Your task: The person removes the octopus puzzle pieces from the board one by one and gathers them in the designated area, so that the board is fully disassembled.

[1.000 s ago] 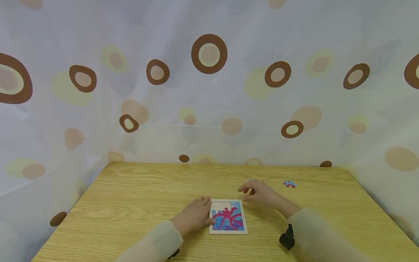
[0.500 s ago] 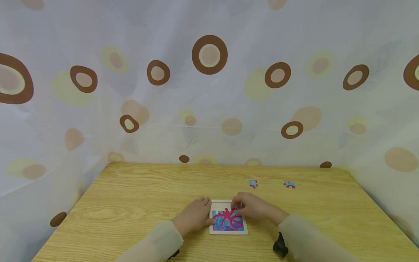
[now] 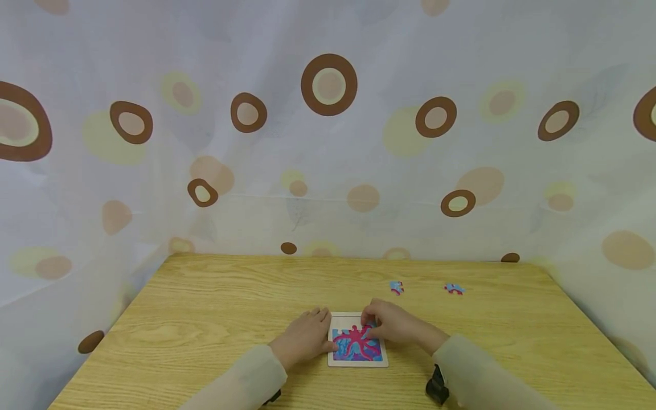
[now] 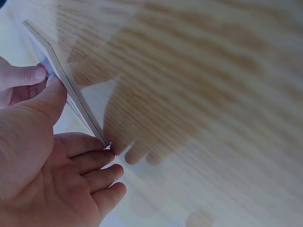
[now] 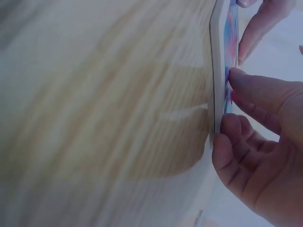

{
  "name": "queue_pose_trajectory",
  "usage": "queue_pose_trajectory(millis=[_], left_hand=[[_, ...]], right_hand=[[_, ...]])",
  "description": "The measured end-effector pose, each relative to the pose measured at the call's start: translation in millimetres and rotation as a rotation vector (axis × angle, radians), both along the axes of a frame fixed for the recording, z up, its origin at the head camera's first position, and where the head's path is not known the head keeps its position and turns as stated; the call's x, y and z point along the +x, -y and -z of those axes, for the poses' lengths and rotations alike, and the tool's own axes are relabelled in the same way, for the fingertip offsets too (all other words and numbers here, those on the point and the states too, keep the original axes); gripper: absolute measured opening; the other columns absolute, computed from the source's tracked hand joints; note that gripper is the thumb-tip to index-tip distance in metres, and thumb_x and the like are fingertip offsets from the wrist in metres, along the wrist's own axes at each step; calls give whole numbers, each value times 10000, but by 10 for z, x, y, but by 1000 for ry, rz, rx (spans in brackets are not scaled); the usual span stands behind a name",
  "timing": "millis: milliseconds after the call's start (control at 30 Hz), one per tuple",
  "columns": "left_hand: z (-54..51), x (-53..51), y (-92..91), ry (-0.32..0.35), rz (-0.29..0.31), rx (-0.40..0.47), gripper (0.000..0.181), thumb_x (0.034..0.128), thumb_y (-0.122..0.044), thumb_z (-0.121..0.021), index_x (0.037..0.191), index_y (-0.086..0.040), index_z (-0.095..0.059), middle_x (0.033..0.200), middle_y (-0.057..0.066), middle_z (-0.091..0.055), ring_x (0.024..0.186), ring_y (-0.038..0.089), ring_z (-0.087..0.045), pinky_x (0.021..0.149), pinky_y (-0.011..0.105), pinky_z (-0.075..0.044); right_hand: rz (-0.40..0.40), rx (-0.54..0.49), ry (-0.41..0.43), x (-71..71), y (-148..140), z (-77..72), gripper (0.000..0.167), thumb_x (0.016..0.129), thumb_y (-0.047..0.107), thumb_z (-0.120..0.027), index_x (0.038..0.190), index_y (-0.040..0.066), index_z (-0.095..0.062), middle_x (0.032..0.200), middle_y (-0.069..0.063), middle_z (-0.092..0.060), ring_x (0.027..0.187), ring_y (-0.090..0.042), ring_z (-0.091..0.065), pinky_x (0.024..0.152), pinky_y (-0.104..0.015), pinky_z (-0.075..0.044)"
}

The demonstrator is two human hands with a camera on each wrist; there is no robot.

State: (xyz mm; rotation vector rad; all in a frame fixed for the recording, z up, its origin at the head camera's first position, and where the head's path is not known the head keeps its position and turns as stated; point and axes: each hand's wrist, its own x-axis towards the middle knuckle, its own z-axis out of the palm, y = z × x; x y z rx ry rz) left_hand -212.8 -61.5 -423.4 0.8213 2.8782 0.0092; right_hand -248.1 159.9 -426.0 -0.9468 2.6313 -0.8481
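"Pink-red octopus front and centre for you: the puzzle [image 3: 355,344] lies flat in its pale frame [image 3: 357,365] on the worktop [image 3: 230,296], light backing showing at the upper left."

"And your left grip [image 3: 304,337]?"

"Relaxed, fingers nearly straight, closed around nothing! Your thumb lies over the left rim; your fingertips touch the frame's edge."

"Over to your right grip [image 3: 397,323]!"

"Fingers bent in at the upper right corner, thumb on the picture, only a narrow gap. Whether you've a piece pinched in there, I can't tell; your fingers cover it."

"What's farther out?"

"Two loose blue-and-pink pieces beyond your right hand: one near it [image 3: 397,288], the other [image 3: 454,288] off to the right, well apart. Pale sleeves [image 3: 251,376] on both your arms, and a white backdrop [image 3: 369,148] with brown rings behind it all."
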Motion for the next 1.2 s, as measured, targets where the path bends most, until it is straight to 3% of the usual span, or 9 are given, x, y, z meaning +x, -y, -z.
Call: queue_pose_trajectory(millis=[267,533,700,933,1000,1200], left_hand=[[4,1,4,-3,3,-2,713,878,-504,-520,1378,-9,-406,1402,111,-398,1289,258,-350,1044,346,-306],[-1,-2,9,11,7,2,713,880,-500,-520,1384,-11,-397,1406,112,-391,1292,256,-344,1047,346,-299],[-10,-2,5,16,0,14,712,879,-494,-527,1381,-6,-399,1405,117,-391,1291,261,-344,1047,352,-300],[-10,5,15,7,13,-1,709,882,-494,-521,1380,-4,-401,1407,120,-387,1292,258,-343,1047,347,-301],[-7,6,18,6,18,-7,705,886,-492,-516,1382,-4,-398,1410,120,-384,1294,254,-341,1049,341,-296],[-5,4,12,4,17,-10,701,888,-491,-514,1384,-9,-397,1411,117,-384,1296,250,-338,1050,339,-295]], right_hand=[[33,-22,-29,37,0,-4,127,810,67,-707,854,124,-602,885,-49,-395,694,-167,-418,584,-260,-394],[125,-71,-13,60,-3,30,248,822,-19,-651,1040,-8,-532,936,-48,-458,744,-161,-459,607,-258,-444],[163,-121,13,48,-32,38,183,831,-46,-605,973,64,-572,915,-39,-490,782,-166,-509,649,-310,-474],[131,-137,4,42,-53,34,185,837,-46,-618,950,75,-534,782,-12,-494,674,-165,-462,558,-268,-422],[147,-157,29,42,-58,29,162,836,-35,-627,933,55,-534,765,-9,-484,649,-158,-453,528,-251,-418],[240,-324,227,25,-156,-48,83,894,10,-568,967,-27,-583,805,-72,-505,617,-201,-520,511,-321,-498]])
